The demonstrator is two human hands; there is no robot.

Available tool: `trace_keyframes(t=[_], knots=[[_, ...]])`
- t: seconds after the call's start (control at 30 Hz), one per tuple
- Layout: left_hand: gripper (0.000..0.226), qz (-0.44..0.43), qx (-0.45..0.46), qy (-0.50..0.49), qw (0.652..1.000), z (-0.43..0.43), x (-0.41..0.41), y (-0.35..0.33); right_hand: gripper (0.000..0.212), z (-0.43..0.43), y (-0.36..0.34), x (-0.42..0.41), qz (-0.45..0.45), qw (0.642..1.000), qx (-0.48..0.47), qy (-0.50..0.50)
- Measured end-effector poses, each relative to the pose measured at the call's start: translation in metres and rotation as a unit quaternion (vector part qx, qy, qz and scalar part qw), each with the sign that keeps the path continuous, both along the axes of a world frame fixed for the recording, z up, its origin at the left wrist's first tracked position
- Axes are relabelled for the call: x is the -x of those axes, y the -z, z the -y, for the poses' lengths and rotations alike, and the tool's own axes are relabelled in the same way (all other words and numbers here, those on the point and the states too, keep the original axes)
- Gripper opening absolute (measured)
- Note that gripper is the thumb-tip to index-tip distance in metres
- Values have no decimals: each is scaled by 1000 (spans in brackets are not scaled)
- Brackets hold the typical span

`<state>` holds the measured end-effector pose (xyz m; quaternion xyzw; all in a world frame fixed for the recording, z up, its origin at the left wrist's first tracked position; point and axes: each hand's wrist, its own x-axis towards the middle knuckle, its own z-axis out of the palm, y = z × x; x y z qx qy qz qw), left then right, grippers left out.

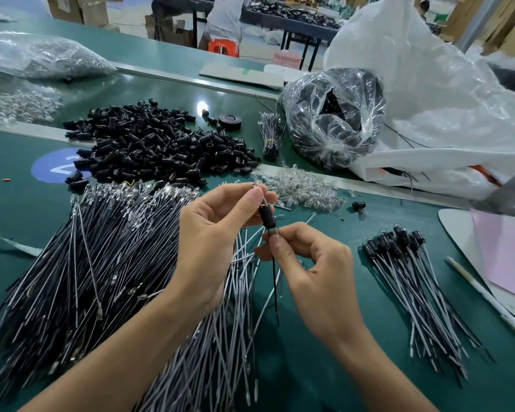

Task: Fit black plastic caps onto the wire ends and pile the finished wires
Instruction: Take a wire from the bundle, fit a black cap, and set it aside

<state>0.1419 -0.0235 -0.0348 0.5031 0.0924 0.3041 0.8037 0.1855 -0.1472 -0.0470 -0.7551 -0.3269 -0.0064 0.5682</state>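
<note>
**Cap Held Mid-Fit Over Green Surface**

Green and matte, the surface carried everything. Above its middle, the left hand had its grip clamped on a glossy cylindrical black cap. The right hand pinched the thin wire just below it. A skewed push could probably bend the metal tip, or the slick cap could slip free. Spare caps lay heaped toward the far left corner, and finished wires near the right edge.

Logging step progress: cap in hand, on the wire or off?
On: the black cap sits around the wire, pinched above by the left hand, below by the right hand. Fully seated: cannot tell.
</note>
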Motion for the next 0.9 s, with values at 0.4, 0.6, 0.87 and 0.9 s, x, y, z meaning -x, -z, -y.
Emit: trace_keyframes(t=[0.4, 0.6, 0.87, 0.9], knots=[[14, 14, 35, 10, 999, 0, -3, 1, 14, -1, -1, -2, -45, 999, -15, -7], [13, 16, -3, 1, 1000, -1, 1, -1, 9, -1, 0, -3, -36, 999, -22, -14], [11, 42, -66, 2, 997, 0, 1, 1, 8, 1, 1, -9, -16, 997, -60, -38], [13, 47, -72, 0, 996, 0, 1, 1, 8, 1, 1, -9, -13, 997, -60, -42]])
